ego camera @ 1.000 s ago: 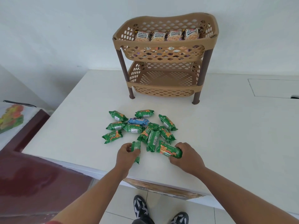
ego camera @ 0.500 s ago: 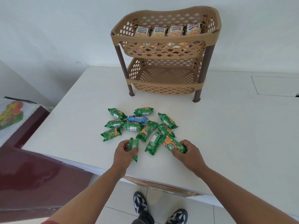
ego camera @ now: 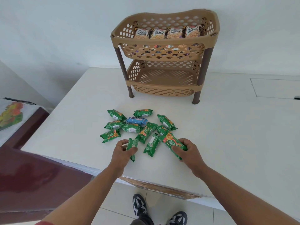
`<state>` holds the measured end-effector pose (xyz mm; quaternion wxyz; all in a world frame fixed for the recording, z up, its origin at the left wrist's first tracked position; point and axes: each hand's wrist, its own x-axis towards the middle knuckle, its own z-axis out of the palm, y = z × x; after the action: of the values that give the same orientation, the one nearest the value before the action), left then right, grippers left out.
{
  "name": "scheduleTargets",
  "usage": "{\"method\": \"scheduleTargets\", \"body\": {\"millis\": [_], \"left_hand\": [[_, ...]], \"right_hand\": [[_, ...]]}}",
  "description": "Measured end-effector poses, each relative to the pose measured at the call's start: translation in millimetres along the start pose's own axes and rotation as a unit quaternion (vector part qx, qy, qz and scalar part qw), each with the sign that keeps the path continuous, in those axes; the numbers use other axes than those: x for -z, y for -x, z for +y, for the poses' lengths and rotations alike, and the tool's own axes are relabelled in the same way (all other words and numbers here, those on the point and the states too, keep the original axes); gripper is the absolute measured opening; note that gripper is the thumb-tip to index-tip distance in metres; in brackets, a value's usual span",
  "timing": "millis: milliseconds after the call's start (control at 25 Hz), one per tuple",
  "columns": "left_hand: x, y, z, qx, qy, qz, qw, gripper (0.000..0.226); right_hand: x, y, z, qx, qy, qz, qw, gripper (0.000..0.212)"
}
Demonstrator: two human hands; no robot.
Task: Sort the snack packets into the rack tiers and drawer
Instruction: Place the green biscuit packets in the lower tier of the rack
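**Two packets gripped at once, near the table edge**

White table (ego camera: 227,143) filled the head view, set against a plain pale wall, and the tan rack (ego camera: 164,38) stood at its far side. Peanut packets (ego camera: 159,33) were already lined up in the top tier, while the lower tier (ego camera: 164,77) looked empty. I could see no drawer in this view.

Between the rack and me lay the loose pile of green packets (ego camera: 146,132), with one blue packet (ego camera: 136,120) among them. My left hand (ego camera: 121,153) was curled around a green packet on edge (ego camera: 132,147), fingers and thumb closed on it. My right hand (ego camera: 188,153) was closed on a larger green packet (ego camera: 172,143), which looked a little tilted up from the table.

I judged the wrappers to be slippery and soft. Carrying two at once to the rack, one could slide out and fall past the near edge, which was just below my wrists. The right packet also seemed to touch its neighbour (ego camera: 152,144), so lifting could drag that one along. The blue packet could easily go into the wrong tier.
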<state>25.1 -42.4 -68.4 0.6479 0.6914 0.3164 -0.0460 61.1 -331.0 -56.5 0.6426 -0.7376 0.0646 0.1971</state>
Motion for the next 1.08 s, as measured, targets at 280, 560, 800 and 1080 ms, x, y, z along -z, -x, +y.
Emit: {"method": "scheduleTargets", "body": {"millis": [280,560,800,1080], "left_hand": [[2,3,32,0.03,0.028,-0.047,0.998,0.05],[7,-12,102,-0.063,-0.027,-0.117,0.991,0.055],[6,-52,163,-0.184,-0.17,-0.117,0.961,0.03],[16,-128,233,-0.341,-0.29,-0.194,0.873,0.02]], "right_hand": [[-5,-9,-23,0.008,-0.051,-0.005,0.999,0.034],[-25,-26,-82,-0.007,-0.132,0.025,0.991,0.024],[-41,-66,-128,-0.013,-0.223,0.035,0.974,0.025],[-74,-129,-174,0.008,-0.211,0.152,0.966,0.037]]}}
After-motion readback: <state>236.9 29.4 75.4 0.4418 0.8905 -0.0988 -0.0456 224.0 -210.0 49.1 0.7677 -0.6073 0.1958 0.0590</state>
